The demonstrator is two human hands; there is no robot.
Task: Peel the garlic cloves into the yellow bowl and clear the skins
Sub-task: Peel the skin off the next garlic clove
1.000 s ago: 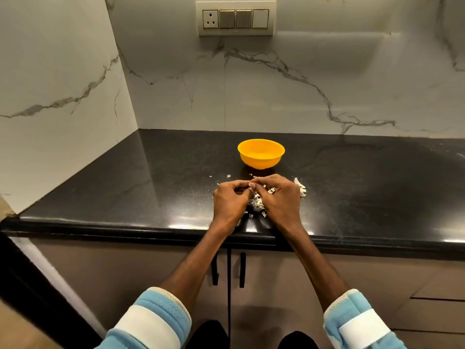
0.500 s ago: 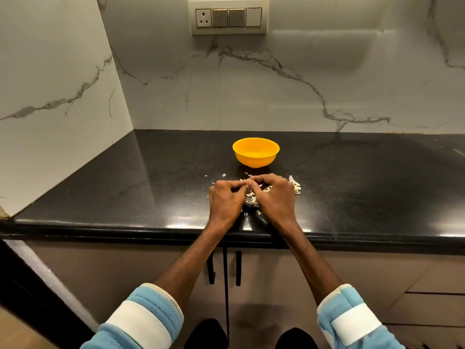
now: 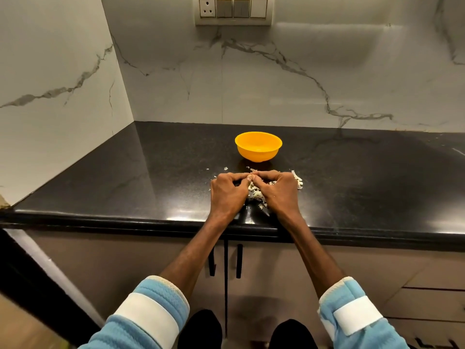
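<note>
**Hands Unchanged Over the Garlic Skins**

Neither hand has moved since the earlier frame; both remain joined at the fingertips in the same place in front of the bowl.

1. Marble wall [image 3: 302, 84]: white with grey veins, closing the back and left sides. A switch panel [image 3: 232, 8] is mounted at the top.
2. Desk [image 3: 364, 177]: black, glossy stone, with cabinet doors [image 3: 151, 260] below its front edge.
3. Sleeves [image 3: 151, 311]: light blue with a white band, pushed up on both forearms.
4. Yellow bowl [image 3: 258, 147]: upright on the desk, just behind the hands and apart from them.
5. Left hand [image 3: 227, 195]: fingers curled, thumb and fingertips pinching a garlic piece [image 3: 250, 178].
6. Right hand [image 3: 278, 192]: fingers curled, pinching the same garlic piece from the opposite side.
7. Garlic skins [image 3: 256, 195]: pale flakes lying on the desk beneath and between the hands, with more just beyond the right hand and a few specks near the left.
8. Garlic piece: small and pale, too small to tell clove from skin.
</note>
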